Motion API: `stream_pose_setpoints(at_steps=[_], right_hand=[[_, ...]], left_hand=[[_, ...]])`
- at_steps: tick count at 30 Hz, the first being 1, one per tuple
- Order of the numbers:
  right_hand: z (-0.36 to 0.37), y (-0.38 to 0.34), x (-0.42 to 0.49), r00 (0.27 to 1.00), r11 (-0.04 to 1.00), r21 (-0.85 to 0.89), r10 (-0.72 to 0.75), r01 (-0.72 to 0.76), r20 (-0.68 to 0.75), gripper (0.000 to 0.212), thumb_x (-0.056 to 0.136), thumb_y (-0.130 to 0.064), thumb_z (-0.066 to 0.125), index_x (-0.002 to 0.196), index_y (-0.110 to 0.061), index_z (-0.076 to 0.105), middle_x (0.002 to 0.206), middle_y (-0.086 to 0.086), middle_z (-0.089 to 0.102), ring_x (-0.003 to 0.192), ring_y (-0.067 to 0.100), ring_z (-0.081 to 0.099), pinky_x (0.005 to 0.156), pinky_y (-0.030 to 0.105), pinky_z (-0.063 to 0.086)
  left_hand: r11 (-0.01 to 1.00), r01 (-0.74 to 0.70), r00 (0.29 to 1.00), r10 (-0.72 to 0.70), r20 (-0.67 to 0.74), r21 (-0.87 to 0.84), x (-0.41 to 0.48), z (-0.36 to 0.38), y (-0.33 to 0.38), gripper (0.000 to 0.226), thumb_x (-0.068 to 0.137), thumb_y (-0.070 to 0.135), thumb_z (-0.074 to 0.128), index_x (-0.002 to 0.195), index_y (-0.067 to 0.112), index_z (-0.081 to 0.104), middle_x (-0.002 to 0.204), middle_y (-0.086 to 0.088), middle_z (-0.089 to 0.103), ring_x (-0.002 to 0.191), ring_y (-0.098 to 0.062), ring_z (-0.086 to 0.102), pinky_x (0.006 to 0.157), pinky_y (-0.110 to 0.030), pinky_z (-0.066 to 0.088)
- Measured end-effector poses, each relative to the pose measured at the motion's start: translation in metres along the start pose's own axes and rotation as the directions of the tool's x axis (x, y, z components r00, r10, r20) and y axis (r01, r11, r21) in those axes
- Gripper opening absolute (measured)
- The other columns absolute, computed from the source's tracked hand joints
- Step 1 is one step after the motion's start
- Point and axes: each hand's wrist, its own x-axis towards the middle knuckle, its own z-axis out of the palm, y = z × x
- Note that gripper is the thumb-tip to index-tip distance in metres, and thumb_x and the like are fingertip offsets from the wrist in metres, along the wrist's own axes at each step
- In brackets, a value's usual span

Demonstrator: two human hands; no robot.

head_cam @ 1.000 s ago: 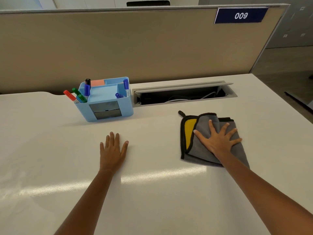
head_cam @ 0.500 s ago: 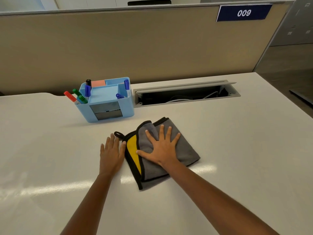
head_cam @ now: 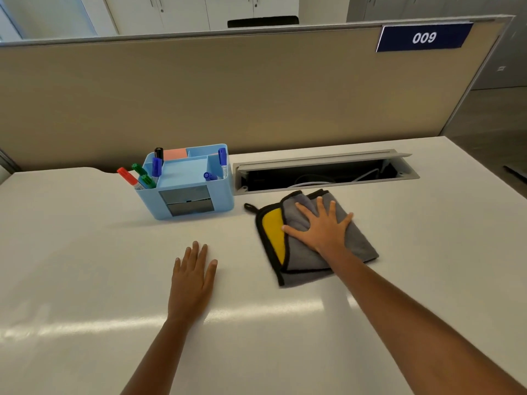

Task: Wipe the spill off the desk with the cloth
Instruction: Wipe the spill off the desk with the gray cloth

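A right hand (head_cam: pixel 322 228) presses flat on a folded grey-and-yellow cloth (head_cam: pixel 310 240), fingers (head_cam: pixel 320 205) spread wide across its grey face, the yellow fold just beyond the thumb. The left hand (head_cam: pixel 192 276) lies palm-down on the bare white tabletop (head_cam: pixel 85 266), fingers together, well apart from the cloth. Past the left fingertips stands a blue organiser (head_cam: pixel 188 181) of markers; past the right, an open cable tray (head_cam: pixel 322 173). No spill shows.

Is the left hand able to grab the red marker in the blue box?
Probably yes: the left hand lies flat on bare desk, and nothing stands between it and the red marker.
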Motion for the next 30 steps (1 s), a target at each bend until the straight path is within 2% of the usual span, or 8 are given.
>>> stream_pose_setpoints(at_steps=[6,9,12,15,18,23,27,30], right_hand=[[-0.018,0.082,0.003,0.941,0.94,0.069,0.337,-0.334,-0.035,0.088,0.069,-0.085,0.028,0.144,-0.043,0.008,0.159,0.002,0.004,0.144,0.037,-0.001,0.106,0.073,0.0],[-0.022,0.092,0.001,0.905,0.902,0.106,0.424,-0.418,-0.045,0.089,0.072,-0.081,0.029,0.146,-0.037,0.008,0.159,0.007,0.005,0.143,0.04,-0.002,0.107,0.072,0.0],[-0.022,0.081,0.007,0.896,0.892,0.112,0.444,-0.439,-0.025,0.088,0.075,-0.078,0.029,0.147,-0.034,0.005,0.158,0.011,0.001,0.142,0.043,-0.004,0.107,0.072,0.001],[-0.025,0.067,0.015,0.905,0.901,0.091,0.425,-0.424,0.007,0.09,0.075,-0.08,0.026,0.147,-0.032,0.001,0.158,0.012,-0.002,0.142,0.043,-0.005,0.107,0.072,0.001],[-0.025,0.038,0.025,0.951,0.949,0.068,0.306,-0.309,0.051,0.091,0.075,-0.08,0.025,0.147,-0.031,0.0,0.159,0.01,-0.002,0.143,0.042,-0.006,0.109,0.069,0.0],[-0.01,-0.029,0.025,0.996,1.0,0.012,-0.014,0.014,0.083,0.087,0.077,-0.078,0.028,0.147,-0.032,0.005,0.159,0.004,-0.003,0.144,0.037,-0.006,0.112,0.064,-0.001],[0.008,-0.069,0.005,0.955,0.961,-0.002,-0.275,0.277,0.112,0.087,0.076,-0.077,0.033,0.146,-0.034,0.005,0.16,0.002,-0.002,0.145,0.034,-0.007,0.113,0.062,-0.004],[0.019,-0.075,-0.023,0.896,0.901,0.046,-0.435,0.432,0.094,0.084,0.076,-0.075,0.038,0.145,-0.038,0.009,0.16,-0.001,0.001,0.145,0.03,-0.007,0.112,0.06,-0.009]], left_hand=[[1.0,0.0,1.0,0.0,-0.015,0.014,-0.002,0.001,0.002,0.052,0.097,0.034,0.029,0.146,0.018,0.017,0.158,-0.002,0.01,0.147,-0.018,0.005,0.12,-0.034,0.001],[0.999,0.005,1.0,-0.004,-0.014,0.04,-0.002,0.001,0.003,0.054,0.096,0.034,0.032,0.145,0.016,0.019,0.158,-0.005,0.013,0.146,-0.02,0.009,0.12,-0.036,0.003],[0.995,0.004,0.998,0.002,-0.064,0.096,0.001,-0.004,0.009,0.054,0.094,0.039,0.034,0.138,0.008,0.036,0.15,-0.014,0.033,0.139,-0.029,0.029,0.117,-0.041,0.021],[0.99,0.032,0.995,-0.02,-0.093,0.135,0.014,-0.013,0.02,0.057,0.089,0.045,0.033,0.123,0.003,0.051,0.129,-0.02,0.052,0.116,-0.036,0.049,0.098,-0.043,0.042],[0.99,0.052,0.995,-0.04,-0.095,0.13,0.021,-0.016,0.031,0.06,0.088,0.046,0.032,0.124,0.001,0.05,0.121,-0.023,0.052,0.11,-0.037,0.049,0.092,-0.043,0.044],[0.99,0.097,0.992,-0.088,-0.088,0.105,0.017,-0.008,0.039,0.067,0.081,0.043,0.025,0.13,0.002,0.046,0.133,-0.027,0.043,0.124,-0.038,0.042,0.104,-0.044,0.037],[0.994,0.086,0.991,-0.08,-0.103,0.063,0.015,-0.004,0.032,0.045,0.093,0.027,0.04,0.128,-0.001,0.047,0.134,-0.026,0.043,0.125,-0.039,0.042,0.107,-0.044,0.034],[0.989,0.077,0.983,-0.096,-0.155,-0.128,0.015,-0.002,0.025,0.027,0.091,0.004,0.041,0.115,-0.002,0.053,0.127,-0.023,0.049,0.118,-0.036,0.048,0.102,-0.043,0.038]])
